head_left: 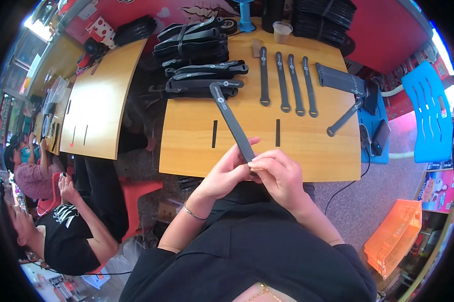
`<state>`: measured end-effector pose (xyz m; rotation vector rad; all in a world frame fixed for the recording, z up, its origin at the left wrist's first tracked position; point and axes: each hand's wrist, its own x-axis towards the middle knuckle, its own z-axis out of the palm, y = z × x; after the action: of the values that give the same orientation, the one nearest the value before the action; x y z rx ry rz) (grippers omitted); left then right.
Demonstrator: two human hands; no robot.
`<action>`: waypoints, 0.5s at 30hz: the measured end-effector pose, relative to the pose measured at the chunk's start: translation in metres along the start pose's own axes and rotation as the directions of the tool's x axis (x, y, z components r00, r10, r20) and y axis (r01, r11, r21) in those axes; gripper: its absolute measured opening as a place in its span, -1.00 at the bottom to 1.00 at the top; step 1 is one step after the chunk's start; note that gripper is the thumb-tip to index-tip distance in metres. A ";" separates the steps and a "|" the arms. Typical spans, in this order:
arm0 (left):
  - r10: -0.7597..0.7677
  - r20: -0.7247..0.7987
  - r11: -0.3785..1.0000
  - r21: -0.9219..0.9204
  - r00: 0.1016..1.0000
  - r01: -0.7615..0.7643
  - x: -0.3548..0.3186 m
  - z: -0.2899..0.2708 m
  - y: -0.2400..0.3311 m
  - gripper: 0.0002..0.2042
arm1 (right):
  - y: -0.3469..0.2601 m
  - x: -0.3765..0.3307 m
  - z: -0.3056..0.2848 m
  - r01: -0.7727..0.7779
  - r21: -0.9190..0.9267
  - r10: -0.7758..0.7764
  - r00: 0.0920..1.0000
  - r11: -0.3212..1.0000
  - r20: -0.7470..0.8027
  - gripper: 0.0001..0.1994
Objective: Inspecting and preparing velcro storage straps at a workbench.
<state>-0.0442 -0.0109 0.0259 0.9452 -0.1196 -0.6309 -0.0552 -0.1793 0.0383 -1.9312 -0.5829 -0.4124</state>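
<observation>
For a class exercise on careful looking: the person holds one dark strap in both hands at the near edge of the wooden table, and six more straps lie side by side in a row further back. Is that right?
Not quite. The head view shows four straps in the row, not six. The rest stands: the left hand and right hand both hold one dark strap at the near edge of the wooden table.

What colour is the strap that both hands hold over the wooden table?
Dark grey, almost black; the strap shows best in the head view.
</observation>
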 end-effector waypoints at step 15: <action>0.100 -0.062 0.846 0.530 0.993 -0.052 -0.008 0.012 -0.009 -0.44 | -0.004 -0.007 -0.001 -0.395 0.406 0.372 0.918 0.824 0.137 -0.94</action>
<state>-0.0587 -0.0189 0.0275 1.4953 -0.2609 -0.4866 -0.0632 -0.1802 0.0382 -1.5802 -0.2701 0.0302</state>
